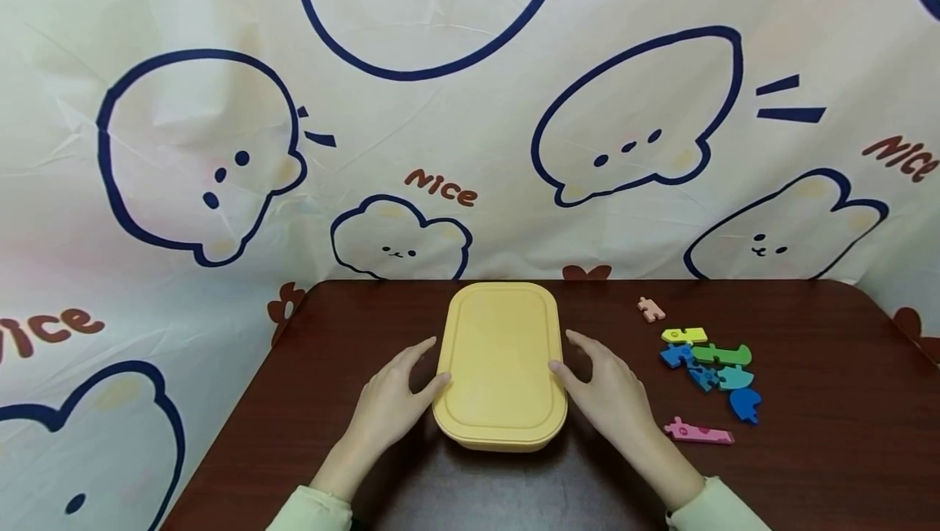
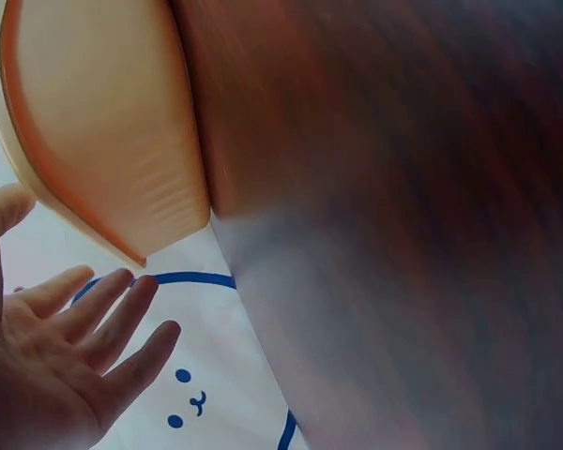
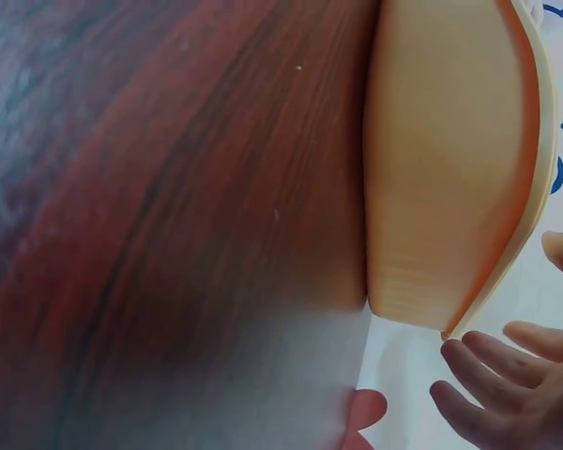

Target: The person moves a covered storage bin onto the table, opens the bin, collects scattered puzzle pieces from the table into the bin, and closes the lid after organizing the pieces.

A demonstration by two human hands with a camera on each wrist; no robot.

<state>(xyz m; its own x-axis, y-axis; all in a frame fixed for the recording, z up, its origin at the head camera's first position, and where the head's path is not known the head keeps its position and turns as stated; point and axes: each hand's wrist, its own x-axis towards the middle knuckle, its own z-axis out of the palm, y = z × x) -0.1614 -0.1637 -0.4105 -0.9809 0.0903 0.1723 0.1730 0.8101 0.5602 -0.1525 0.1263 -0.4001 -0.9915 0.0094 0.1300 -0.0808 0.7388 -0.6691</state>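
Note:
A yellow lidded box (image 1: 502, 364) stands on the dark wooden table, its lid on top. My left hand (image 1: 392, 395) is at its left side, thumb tip right at the lid's edge and the other fingers spread loosely. On the opposite side my right hand (image 1: 613, 391) mirrors it, its thumb overlapping the lid's rim in the head view. In the left wrist view the fingers of the left hand (image 2: 84, 328) are relaxed beside the box's wall (image 2: 103, 112). The right wrist view shows the right hand (image 3: 525, 375) likewise loose near the lid's corner.
Right of the box lie several puzzle pieces: a pink strip (image 1: 699, 432), a green piece (image 1: 723, 354), a yellow piece (image 1: 685, 336), a blue piece (image 1: 746, 404) and a peach piece (image 1: 650, 309) farther back. A cartoon-printed cloth (image 1: 507, 229) hangs behind the table (image 1: 352, 311).

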